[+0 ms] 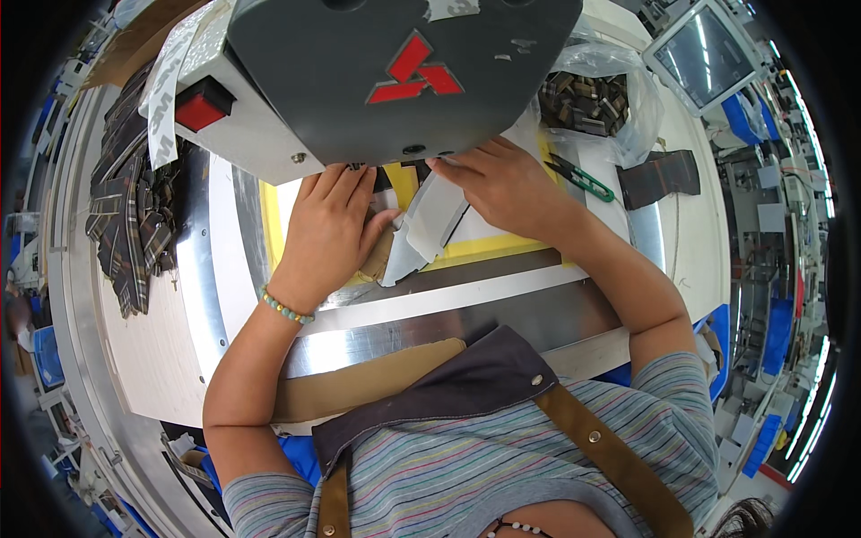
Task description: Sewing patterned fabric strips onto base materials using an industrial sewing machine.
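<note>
A dark grey machine head (314,54) with a red emblem hangs over the work area and hides part of it. My left hand (327,229) lies flat with fingers stretched out, their tips at the head's lower edge and the thumb spread to the right. Beside that thumb is a white-grey sheet-like piece (430,220) with an angled outline. My right hand (507,193) rests at its upper right, fingers extended, the tips partly under the head. Between and around the hands runs a yellow-edged frame (484,247). A brown patch (378,257) shows under my left thumb.
Green-handled thread snips (583,177) lie right of my right hand, near a dark plaid fabric piece (659,177). A clear bag (587,94) holds many small plaid pieces. Striped and plaid fabric (130,206) hangs at left. A red switch (203,104) sits on the machine's side. A screen (704,56) stands back right.
</note>
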Demonstrator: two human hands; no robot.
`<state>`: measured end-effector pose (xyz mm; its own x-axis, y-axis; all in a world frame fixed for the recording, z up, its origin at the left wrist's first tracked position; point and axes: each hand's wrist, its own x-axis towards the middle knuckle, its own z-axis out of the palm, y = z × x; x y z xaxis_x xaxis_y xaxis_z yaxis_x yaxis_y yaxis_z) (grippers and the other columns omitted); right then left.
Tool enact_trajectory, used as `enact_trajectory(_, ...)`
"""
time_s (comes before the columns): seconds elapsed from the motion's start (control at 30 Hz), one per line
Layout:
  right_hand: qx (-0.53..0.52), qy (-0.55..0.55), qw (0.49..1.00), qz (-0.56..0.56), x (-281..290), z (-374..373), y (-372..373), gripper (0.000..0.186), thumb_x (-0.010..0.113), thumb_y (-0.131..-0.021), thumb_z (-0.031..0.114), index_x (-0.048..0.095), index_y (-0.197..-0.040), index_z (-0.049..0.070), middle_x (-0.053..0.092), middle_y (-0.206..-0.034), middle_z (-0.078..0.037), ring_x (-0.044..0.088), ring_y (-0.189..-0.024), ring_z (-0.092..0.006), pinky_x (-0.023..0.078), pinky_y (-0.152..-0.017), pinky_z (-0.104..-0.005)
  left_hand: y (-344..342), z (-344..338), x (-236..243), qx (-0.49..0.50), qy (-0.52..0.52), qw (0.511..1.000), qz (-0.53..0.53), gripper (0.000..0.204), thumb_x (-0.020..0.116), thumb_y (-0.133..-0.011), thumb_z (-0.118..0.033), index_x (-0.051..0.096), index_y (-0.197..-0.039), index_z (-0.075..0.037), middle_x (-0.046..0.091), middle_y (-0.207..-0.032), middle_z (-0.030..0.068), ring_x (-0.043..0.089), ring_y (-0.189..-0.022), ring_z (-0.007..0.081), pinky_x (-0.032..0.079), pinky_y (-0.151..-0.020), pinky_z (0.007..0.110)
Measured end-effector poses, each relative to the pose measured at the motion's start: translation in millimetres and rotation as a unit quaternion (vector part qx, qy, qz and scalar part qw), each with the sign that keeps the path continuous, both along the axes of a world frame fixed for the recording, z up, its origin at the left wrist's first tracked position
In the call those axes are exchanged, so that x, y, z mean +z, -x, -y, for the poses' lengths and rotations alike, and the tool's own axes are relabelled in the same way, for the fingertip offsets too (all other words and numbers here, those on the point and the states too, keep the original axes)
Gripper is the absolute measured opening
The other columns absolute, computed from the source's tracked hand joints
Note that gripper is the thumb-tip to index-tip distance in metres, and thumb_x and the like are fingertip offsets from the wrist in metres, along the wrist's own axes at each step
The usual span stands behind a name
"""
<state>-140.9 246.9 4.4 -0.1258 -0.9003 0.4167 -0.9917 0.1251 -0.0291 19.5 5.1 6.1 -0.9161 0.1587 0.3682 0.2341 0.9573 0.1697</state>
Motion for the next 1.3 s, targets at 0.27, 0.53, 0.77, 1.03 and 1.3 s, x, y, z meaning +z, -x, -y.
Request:
enact_trajectory(0.27,-0.002,0.002,1.000,0.000,-3.5,-0.4,0.3,0.042,0.077,-0.085,0.006,0.075,-0.127,0.003,0.069,-0.129,-0.007,0.067,-0.123,-0.0264,0.057,-0.105,-0.0395,-0.2,-1.2,0.9,0.004,-0.013,1.000,0.019,0.058,0.082,-0.093,-0.027,0.069,-0.134,0.012,0.071,-0.134,0.0220,0.062,-0.129,0.0382,0.045,-0.118,0.049)
enact_trajectory(0.53,-0.005,-0.003,1.000,-0.005,-4.0,0.0,2.8,0.045,0.079,-0.083,0.005,0.074,-0.128,0.003,0.069,-0.132,-0.008,0.067,-0.125,-0.0272,0.057,-0.106,-0.0404,1.6,0.6,-1.6,0.001,-0.004,1.000,0.006,0.058,0.082,-0.093,-0.026,0.068,-0.134,0.012,0.070,-0.135,0.0226,0.061,-0.132,0.0392,0.044,-0.120,0.050)
enact_trajectory(0.77,-0.004,-0.015,1.000,0.006,-2.5,-0.5,2.1,0.045,0.079,-0.084,0.006,0.074,-0.129,0.003,0.069,-0.132,-0.008,0.067,-0.126,-0.0271,0.057,-0.107,-0.0406,0.9,-0.2,1.1,0.008,-0.022,0.999,0.036,0.057,0.081,-0.094,-0.027,0.069,-0.134,0.011,0.070,-0.136,0.0225,0.062,-0.131,0.0392,0.045,-0.119,0.050)
enact_trajectory(1.03,-0.001,-0.018,1.000,0.000,-1.0,-0.8,0.1,0.045,0.078,-0.084,0.006,0.074,-0.129,0.003,0.069,-0.132,-0.008,0.067,-0.126,-0.0271,0.056,-0.107,-0.0405,0.5,0.5,0.9,0.001,-0.013,1.000,0.012,0.055,0.082,-0.093,-0.026,0.070,-0.132,0.011,0.071,-0.133,0.0221,0.063,-0.128,0.0387,0.047,-0.117,0.050)
enact_trajectory(1.3,-0.001,-0.021,1.000,0.002,1.0,-0.8,-2.4,0.043,0.077,-0.086,0.006,0.074,-0.129,0.003,0.069,-0.132,-0.008,0.067,-0.125,-0.0271,0.056,-0.107,-0.0405,0.5,0.7,1.7,-0.006,-0.006,1.000,-0.008,0.053,0.082,-0.093,-0.025,0.070,-0.130,0.010,0.072,-0.131,0.0214,0.065,-0.122,0.0383,0.049,-0.114,0.049)
